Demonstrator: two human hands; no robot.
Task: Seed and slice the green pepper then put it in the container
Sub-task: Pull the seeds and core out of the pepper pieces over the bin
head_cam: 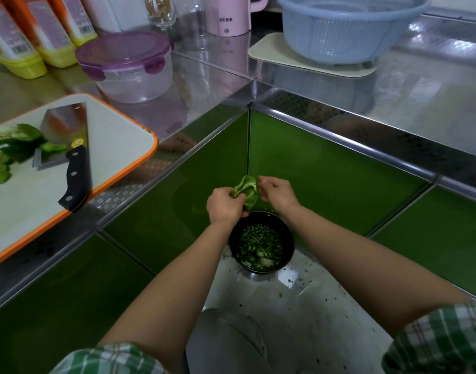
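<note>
Low in front of the green cabinet corner, my left hand point(226, 205) grips a pale green pepper piece point(247, 188) from below. My right hand point(276, 193) pinches the upper right edge of that piece with its fingertips. Both hands are above a black bin point(286, 233) on the floor, which holds green scraps and seeds. More dark green pepper pieces point(15, 143) lie on the white, orange-rimmed cutting board point(115, 147) at the left, beside a cleaver point(66, 139) with a black handle. A clear container with a purple lid point(126, 66) stands behind the board, lid on.
A blue colander point(347, 28) sits on a cream mat point(266, 49) at the back right of the steel counter. Orange-and-yellow bottles point(28, 36) and a pink kettle point(231, 14) line the back. Small green bits are scattered on the floor around the bin.
</note>
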